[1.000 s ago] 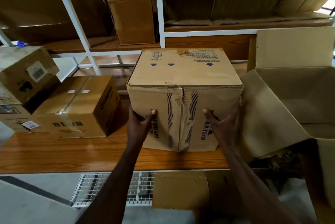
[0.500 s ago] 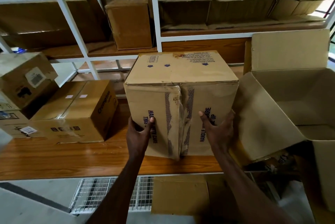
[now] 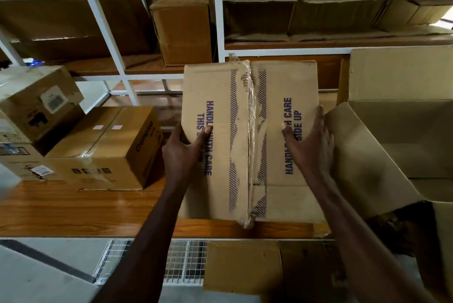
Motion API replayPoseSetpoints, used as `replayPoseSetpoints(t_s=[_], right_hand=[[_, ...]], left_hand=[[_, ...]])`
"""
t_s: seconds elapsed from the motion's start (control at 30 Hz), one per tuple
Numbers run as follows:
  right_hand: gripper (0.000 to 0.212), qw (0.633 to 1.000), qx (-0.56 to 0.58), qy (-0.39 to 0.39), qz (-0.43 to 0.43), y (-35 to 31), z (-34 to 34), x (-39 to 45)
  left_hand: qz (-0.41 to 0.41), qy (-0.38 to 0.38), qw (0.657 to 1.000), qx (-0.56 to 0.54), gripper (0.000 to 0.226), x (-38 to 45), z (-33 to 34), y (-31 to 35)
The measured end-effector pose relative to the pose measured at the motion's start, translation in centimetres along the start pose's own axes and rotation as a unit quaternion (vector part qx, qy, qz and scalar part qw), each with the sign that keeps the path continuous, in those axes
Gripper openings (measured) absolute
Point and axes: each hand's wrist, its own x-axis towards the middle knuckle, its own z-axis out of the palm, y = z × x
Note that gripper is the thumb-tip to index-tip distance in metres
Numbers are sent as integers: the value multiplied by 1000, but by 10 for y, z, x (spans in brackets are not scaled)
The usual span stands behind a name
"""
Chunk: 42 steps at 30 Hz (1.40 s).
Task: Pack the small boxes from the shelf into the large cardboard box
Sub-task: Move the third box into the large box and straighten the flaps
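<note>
I hold a brown cardboard box (image 3: 232,136) with purple "HANDLE WITH CARE" print and a torn taped seam, tipped so its taped face points up at me. My left hand (image 3: 182,153) grips its left edge and my right hand (image 3: 310,148) grips its right side. It hovers over the wooden shelf (image 3: 73,207). The large open cardboard box (image 3: 397,136) stands just to the right, its left flap touching my right hand. A taped "Crompton" box (image 3: 107,148) rests on the shelf to the left.
Stacked labelled boxes (image 3: 36,106) sit at far left. White shelf frame posts (image 3: 105,33) and more cartons (image 3: 182,28) stand behind. Below the shelf edge lie a wire grid (image 3: 181,263) and a flat piece of cardboard (image 3: 242,266).
I have lifted the box off the shelf and tipped it back, so its taped front face now points up. It has shifted slightly toward the large box.
</note>
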Motion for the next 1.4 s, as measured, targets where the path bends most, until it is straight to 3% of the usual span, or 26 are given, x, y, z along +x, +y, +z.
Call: replayPoseSetpoints(t_s=[0.17,0.43,0.5,0.6,0.77,0.93,1.27,1.4], right_hand=[[112,994,-59,-86,16,-8,17,49],[125,974,-85,-203,50,9,50,92],[133,971,-80,-217,56,18,59,102],[125,963,-92,-248,52,36,76,106],[136,964,-118,-228,74,61,106,102],[102,955,-193,-220,46,16,67,71],[76,941,-239,-238,12,15,26,3],[74,947,-233,-221,12,25,7,-34]], left_hand=[[-31,-33,997,57,68,45,24,-12],[-98,-129,979,121,106,116,54,-66],[-115,-156,973,124,95,119,52,-59],[-145,-173,962,154,66,113,50,-59],[-157,-180,949,204,69,110,53,-71],[-154,-164,953,203,63,106,52,-66],[-82,-124,951,269,72,57,27,-48],[-83,-86,976,182,62,4,11,-36]])
